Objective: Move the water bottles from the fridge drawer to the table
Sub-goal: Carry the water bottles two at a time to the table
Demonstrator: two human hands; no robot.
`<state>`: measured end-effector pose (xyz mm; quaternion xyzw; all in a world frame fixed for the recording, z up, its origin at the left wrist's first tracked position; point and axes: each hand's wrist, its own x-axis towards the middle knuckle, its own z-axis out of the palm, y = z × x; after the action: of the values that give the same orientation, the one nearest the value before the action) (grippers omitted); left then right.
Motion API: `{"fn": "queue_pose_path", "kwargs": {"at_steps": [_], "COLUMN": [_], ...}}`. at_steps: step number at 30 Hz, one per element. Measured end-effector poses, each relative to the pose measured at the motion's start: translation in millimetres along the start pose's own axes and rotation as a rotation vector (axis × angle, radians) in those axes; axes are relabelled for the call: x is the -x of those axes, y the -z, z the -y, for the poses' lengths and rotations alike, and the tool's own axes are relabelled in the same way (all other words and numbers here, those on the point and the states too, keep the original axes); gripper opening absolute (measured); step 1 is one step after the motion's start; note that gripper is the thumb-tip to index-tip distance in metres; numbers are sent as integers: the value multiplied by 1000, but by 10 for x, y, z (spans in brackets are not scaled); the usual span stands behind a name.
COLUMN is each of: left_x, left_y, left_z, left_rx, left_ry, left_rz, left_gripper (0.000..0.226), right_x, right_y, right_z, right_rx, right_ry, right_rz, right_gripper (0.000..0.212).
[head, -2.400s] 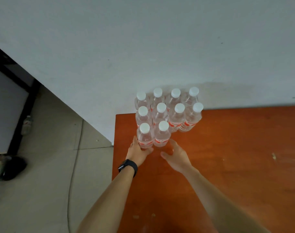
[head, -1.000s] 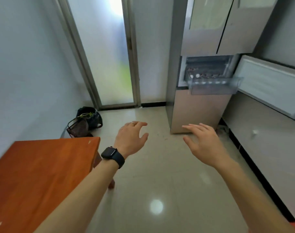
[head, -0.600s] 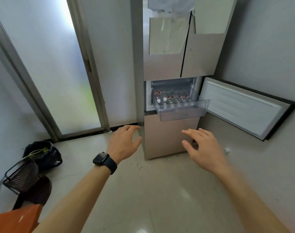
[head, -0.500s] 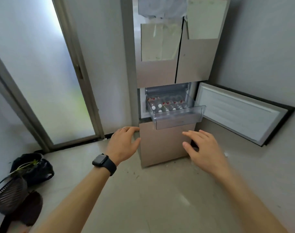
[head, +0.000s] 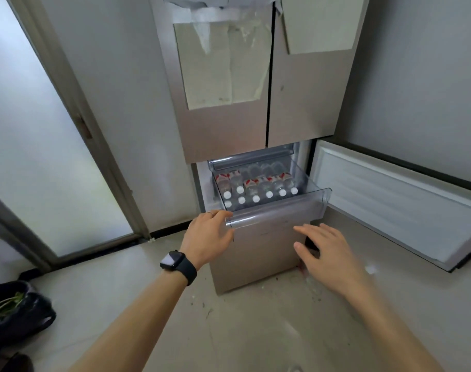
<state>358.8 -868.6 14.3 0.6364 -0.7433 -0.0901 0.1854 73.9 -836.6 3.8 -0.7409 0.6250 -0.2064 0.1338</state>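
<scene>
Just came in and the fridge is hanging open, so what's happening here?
A person reaches both bare hands toward the clear plastic fridge drawer, pulled out below the closed upper doors. The left hand, a black watch on its wrist, is at the drawer's left front corner; the right hand hovers lower, before the drawer front, fingers spread. Neither holds anything. White-capped, red-labelled water bottles lie in rows inside the drawer. The white lower fridge door stands swung open on the right.
</scene>
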Motion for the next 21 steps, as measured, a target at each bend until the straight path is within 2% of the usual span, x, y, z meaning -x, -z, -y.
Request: {"fn": "queue_pose_path", "kwargs": {"at_steps": [7, 15, 21], "left_x": [-914, -1518, -2089], "left_y": [-560, -1115, -1479], "left_z": [0, 5, 168], "left_rx": [-33, 32, 268], "left_ry": [181, 352, 490], "left_rz": [89, 201, 204], "left_gripper": [46, 46, 45], "right_x": [-1346, -2335, -3000], "right_y": [-263, -677, -1090], "right_z": [-506, -705, -720], "right_rx": [10, 89, 38], "right_ry": [132, 265, 288], "right_rz": [178, 444, 512], "right_gripper": [46, 49, 47]}}
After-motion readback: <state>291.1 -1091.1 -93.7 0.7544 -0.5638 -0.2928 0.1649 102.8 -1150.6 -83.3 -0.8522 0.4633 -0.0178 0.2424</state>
